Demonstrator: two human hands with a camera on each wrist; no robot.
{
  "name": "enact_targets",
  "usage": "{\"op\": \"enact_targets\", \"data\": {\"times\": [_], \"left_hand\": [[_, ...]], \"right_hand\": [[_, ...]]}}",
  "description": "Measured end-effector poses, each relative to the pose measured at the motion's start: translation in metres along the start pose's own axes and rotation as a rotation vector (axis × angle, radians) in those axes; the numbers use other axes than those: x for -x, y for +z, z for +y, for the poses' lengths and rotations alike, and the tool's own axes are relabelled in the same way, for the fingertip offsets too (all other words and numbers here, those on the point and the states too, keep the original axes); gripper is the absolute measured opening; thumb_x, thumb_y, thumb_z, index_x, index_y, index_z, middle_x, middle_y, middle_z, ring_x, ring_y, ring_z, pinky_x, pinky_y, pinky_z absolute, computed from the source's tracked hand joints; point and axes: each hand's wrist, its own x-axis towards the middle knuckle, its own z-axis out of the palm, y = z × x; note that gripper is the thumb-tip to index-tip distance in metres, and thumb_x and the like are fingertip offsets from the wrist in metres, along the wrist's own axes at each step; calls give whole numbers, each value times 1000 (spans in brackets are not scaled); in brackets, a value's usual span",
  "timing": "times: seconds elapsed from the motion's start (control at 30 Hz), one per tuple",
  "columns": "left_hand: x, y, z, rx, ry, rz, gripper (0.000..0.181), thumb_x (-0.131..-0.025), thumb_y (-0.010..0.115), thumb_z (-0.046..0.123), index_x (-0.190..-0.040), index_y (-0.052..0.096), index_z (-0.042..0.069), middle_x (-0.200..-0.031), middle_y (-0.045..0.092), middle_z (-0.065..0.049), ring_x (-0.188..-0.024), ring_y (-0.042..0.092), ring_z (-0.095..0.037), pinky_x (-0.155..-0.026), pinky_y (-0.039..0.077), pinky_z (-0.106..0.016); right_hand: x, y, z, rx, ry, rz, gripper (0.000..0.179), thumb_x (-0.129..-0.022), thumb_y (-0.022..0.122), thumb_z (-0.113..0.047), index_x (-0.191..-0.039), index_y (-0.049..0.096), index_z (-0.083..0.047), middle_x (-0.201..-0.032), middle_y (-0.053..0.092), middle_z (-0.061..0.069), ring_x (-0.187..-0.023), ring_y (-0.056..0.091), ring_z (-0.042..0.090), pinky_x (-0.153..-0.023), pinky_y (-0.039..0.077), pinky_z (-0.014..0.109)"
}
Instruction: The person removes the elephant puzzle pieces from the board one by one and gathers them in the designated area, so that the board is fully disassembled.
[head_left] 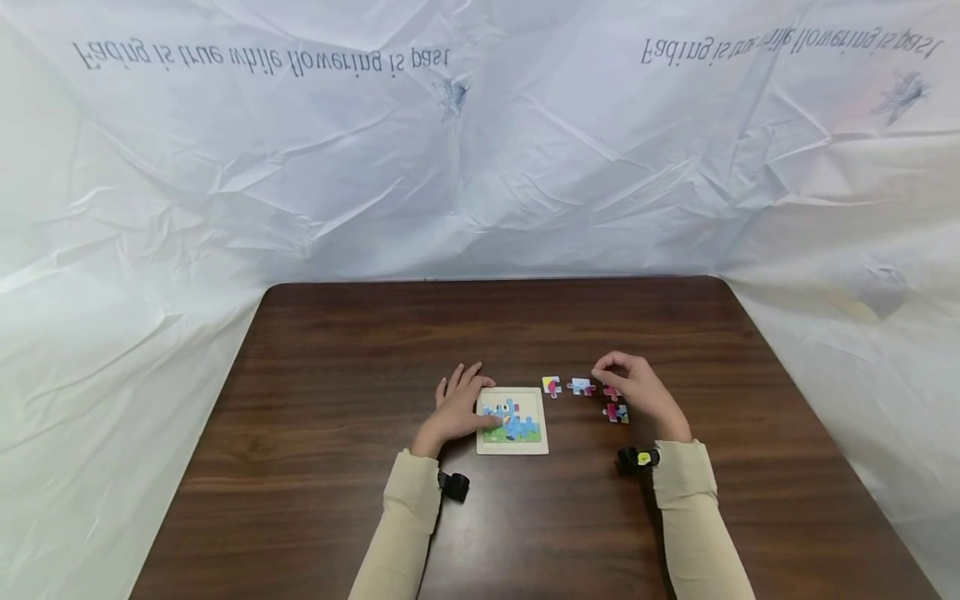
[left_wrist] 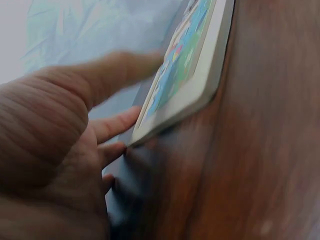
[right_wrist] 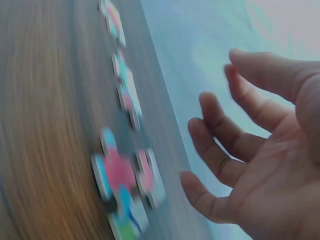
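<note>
A square wooden puzzle tray (head_left: 512,448) lies on the table, its lower part filled with blue and green jigsaw pieces (head_left: 522,429). My left hand (head_left: 456,412) rests along the tray's left side, fingers fairly straight. Its thumb (left_wrist: 125,67) reaches over the picture, while the other fingertips lie at the tray edge. My right hand (head_left: 637,390) hovers over the loose pieces with fingers loosely bent. Its thumb and index tips are close together, nothing visible between them. Below it lie a pink-and-blue jigsaw piece (right_wrist: 118,172) and a partly covered pink piece (head_left: 612,392).
Between tray and right hand lie a light-blue jigsaw piece (head_left: 581,386) and a yellow-and-pink one (head_left: 551,385). The dark wooden table (head_left: 360,350) has rounded far corners. White printed sheeting (head_left: 480,192) hangs behind and at both sides.
</note>
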Motion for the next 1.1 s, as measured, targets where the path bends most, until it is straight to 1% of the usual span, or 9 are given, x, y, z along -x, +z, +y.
{"op": "enact_targets", "data": {"times": [0.1, 0.23, 0.37, 0.43, 0.53, 0.7, 0.8, 0.97, 1.1], "left_hand": [[0, -1, -3, -12, 4, -22, 74, -77, 87, 33, -139, 55, 10, -165, 23, -14, -153, 6, -38, -117, 1, -63], [0, -1, -5, -5, 10, -28, 82, -73, 90, 27, -143, 51, 10, -166, 22, -14, -153, 5, -37, -117, 0, -63], [1, -1, -5, -5, 11, -19, 78, -73, 91, 24, -140, 53, 10, -165, 23, -15, -153, 6, -38, -116, 0, -64], [1, -1, -4, -9, 5, -15, 76, -73, 90, 25, -139, 54, 10, -165, 23, -15, -153, 6, -38, -116, 1, -64], [0, 0, -3, -16, -5, -7, 75, -74, 90, 27, -138, 55, 10, -165, 23, -15, -153, 6, -38, -116, 1, -64], [-1, 1, -3, -32, -10, -6, 75, -77, 89, 30, -140, 54, 10, -165, 23, -15, -153, 6, -38, -116, 1, -64], [-1, 1, -3, -37, -7, -9, 75, -78, 88, 31, -141, 53, 11, -165, 23, -15, -153, 6, -38, -116, 1, -65], [-3, 0, -3, -41, -3, -11, 75, -78, 88, 32, -141, 53, 11, -165, 23, -15, -153, 6, -38, -116, 1, -65], [-3, 1, -4, -40, -2, -7, 74, -78, 88, 31, -141, 54, 11, -164, 23, -15, -153, 6, -38, -116, 1, -65]], "right_hand": [[-3, 10, -5, -98, -1, 20, 16, -100, 64, -9, -104, 68, 6, -99, 66, 16, -66, 50, 18, -56, 44, 30], [-8, 29, -12, -169, -62, 7, 15, -96, 69, -6, -101, 71, 8, -106, 67, 21, -70, 55, 16, -58, 48, 29], [-13, 50, -23, -95, -153, -64, 10, -92, 74, -5, -98, 75, 3, -110, 68, 21, -94, 63, 22, -80, 53, 37], [-15, 61, -29, -38, -181, -94, 9, -90, 76, -6, -96, 76, -1, -113, 67, 20, -104, 61, 28, -92, 48, 45], [-14, 73, -37, 23, -176, -114, 8, -88, 78, -10, -95, 77, -6, -122, 63, 19, -118, 51, 37, -101, 36, 58], [-12, 88, -42, 80, -163, -130, 8, -87, 79, -12, -94, 77, -14, -137, 54, 21, -135, 31, 47, -104, 29, 69], [-12, 93, -40, 125, -171, -134, 8, -86, 80, -13, -92, 77, -17, -141, 52, 21, -139, 27, 49, -104, 26, 73], [-11, 99, -39, 173, -153, -140, 10, -84, 84, -15, -88, 76, -19, -145, 51, 20, -145, 18, 51, -104, 9, 81], [-12, 102, -38, 207, -123, -139, 9, -82, 85, -14, -86, 77, -18, -144, 50, 19, -145, 17, 50, -103, 5, 81]]}}
